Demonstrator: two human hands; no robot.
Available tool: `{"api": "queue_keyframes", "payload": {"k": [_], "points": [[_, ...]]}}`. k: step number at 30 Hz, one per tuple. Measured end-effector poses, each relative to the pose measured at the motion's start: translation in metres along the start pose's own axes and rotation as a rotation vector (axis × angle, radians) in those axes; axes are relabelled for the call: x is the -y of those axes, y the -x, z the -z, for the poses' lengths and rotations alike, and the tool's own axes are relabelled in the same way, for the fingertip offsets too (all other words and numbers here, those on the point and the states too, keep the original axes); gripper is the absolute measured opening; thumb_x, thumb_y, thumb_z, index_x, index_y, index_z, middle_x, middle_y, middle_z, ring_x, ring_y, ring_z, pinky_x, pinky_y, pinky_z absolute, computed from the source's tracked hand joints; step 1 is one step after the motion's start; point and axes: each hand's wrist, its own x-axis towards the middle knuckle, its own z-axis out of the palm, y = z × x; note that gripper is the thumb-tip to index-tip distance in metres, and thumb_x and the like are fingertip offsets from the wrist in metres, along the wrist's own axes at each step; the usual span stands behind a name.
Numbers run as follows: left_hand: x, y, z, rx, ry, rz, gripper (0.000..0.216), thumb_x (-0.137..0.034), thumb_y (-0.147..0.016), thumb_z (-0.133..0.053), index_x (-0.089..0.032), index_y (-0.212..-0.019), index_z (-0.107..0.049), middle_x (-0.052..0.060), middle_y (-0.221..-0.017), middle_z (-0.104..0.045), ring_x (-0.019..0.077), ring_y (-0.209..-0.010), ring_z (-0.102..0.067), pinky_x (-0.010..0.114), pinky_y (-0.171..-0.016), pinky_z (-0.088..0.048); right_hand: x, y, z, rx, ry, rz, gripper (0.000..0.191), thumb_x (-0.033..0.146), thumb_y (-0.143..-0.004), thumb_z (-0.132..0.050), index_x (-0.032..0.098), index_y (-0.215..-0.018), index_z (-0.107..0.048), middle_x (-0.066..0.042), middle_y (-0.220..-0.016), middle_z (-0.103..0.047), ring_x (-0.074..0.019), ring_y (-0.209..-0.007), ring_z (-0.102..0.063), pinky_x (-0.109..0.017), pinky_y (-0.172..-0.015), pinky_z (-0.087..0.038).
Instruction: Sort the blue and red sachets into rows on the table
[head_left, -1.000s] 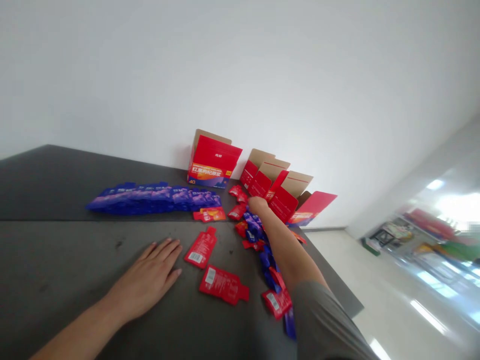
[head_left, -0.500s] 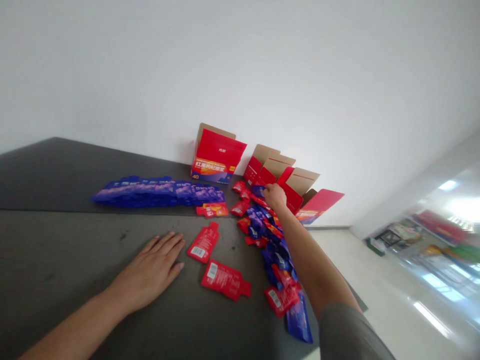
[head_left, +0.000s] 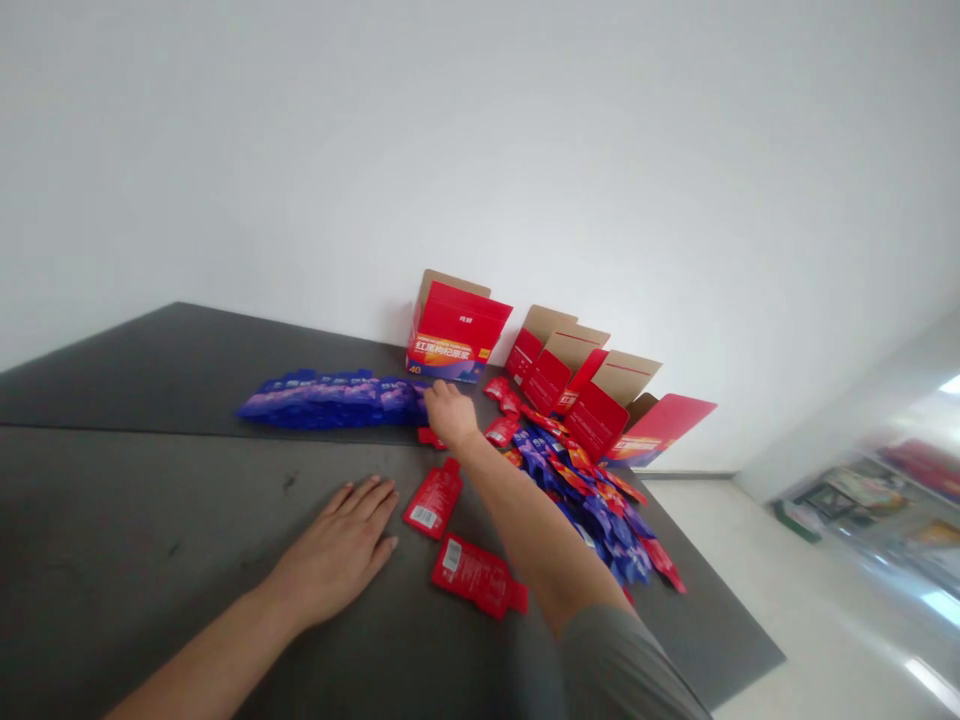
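Observation:
My left hand [head_left: 341, 550] lies flat on the dark table, fingers stretched out, holding nothing. To its right are two red pouches with spouts, one red pouch [head_left: 435, 500] close to the fingertips and another red pouch [head_left: 476, 573] nearer me. My right hand [head_left: 451, 412] reaches to the right end of a row of overlapping blue pouches [head_left: 322, 400]. Its fingers are closed on a blue pouch [head_left: 420, 397] at that end, largely hidden by the hand. Under the right hand a red pouch [head_left: 430, 437] shows in part.
A mixed heap of red and blue pouches [head_left: 600, 500] lies on the right of the table [head_left: 150, 510]. Behind stand a red carton [head_left: 450, 335] and several open red cartons [head_left: 577, 385] with raised flaps, near the white wall. Shelves [head_left: 862, 490] are blurred at far right.
My right hand has moved left from the heap's far end to the blue row, carrying a blue pouch. My left hand stays flat on the table. The view has shifted slightly.

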Motion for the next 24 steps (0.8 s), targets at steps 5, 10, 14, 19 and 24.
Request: {"api": "queue_keyframes", "payload": {"k": [5, 10, 14, 19, 24], "points": [[0.000, -0.001, -0.005, -0.032, 0.042, -0.004, 0.060, -0.048, -0.101, -0.042, -0.018, -0.152, -0.050, 0.012, -0.162, -0.046, 0.0321, -0.152, -0.038, 0.055, -0.126, -0.024, 0.011, 0.009, -0.019, 0.000, -0.003, 0.087, 0.031, 0.019, -0.108, -0.036, 0.016, -0.118, -0.065, -0.015, -0.121, -0.062, -0.0248, -0.112, -0.056, -0.033, -0.087, -0.054], [-0.002, -0.001, -0.001, -0.020, 0.057, 0.006, 0.060, -0.049, -0.100, -0.042, -0.018, -0.151, -0.051, 0.011, -0.161, -0.047, 0.0318, -0.152, -0.037, 0.054, -0.126, -0.023, 0.007, 0.017, -0.025, -0.032, -0.039, 0.064, 0.030, 0.025, -0.108, -0.037, 0.017, -0.118, -0.064, -0.014, -0.120, -0.064, -0.0248, -0.112, -0.055, -0.034, -0.089, -0.053], [-0.002, 0.000, 0.004, 0.006, 0.039, 0.010, 0.061, -0.049, -0.101, -0.041, -0.017, -0.151, -0.051, 0.010, -0.162, -0.046, 0.0318, -0.153, -0.037, 0.054, -0.126, -0.023, 0.001, 0.019, -0.024, -0.066, -0.093, 0.033, 0.028, 0.029, -0.106, -0.045, 0.017, -0.124, -0.063, -0.014, -0.124, -0.065, -0.0246, -0.114, -0.055, -0.035, -0.094, -0.051], [0.001, 0.000, 0.000, 0.003, 0.009, -0.001, 0.062, -0.050, -0.100, -0.041, -0.017, -0.152, -0.051, 0.010, -0.162, -0.045, 0.0313, -0.153, -0.037, 0.053, -0.126, -0.025, 0.001, 0.018, -0.028, -0.034, -0.126, -0.059, 0.025, 0.031, -0.103, -0.052, 0.015, -0.117, -0.065, -0.013, -0.117, -0.069, -0.0254, -0.112, -0.059, -0.035, -0.095, -0.050], [0.007, -0.001, -0.010, -0.025, -0.010, -0.017, 0.061, -0.051, -0.100, -0.042, -0.018, -0.151, -0.052, 0.010, -0.161, -0.047, 0.0318, -0.152, -0.039, 0.054, -0.125, -0.027, -0.009, 0.020, -0.023, -0.027, -0.158, -0.072, 0.031, 0.034, -0.105, -0.048, 0.019, -0.125, -0.066, -0.013, -0.122, -0.070, -0.0230, -0.115, -0.062, -0.032, -0.100, -0.047]]}}
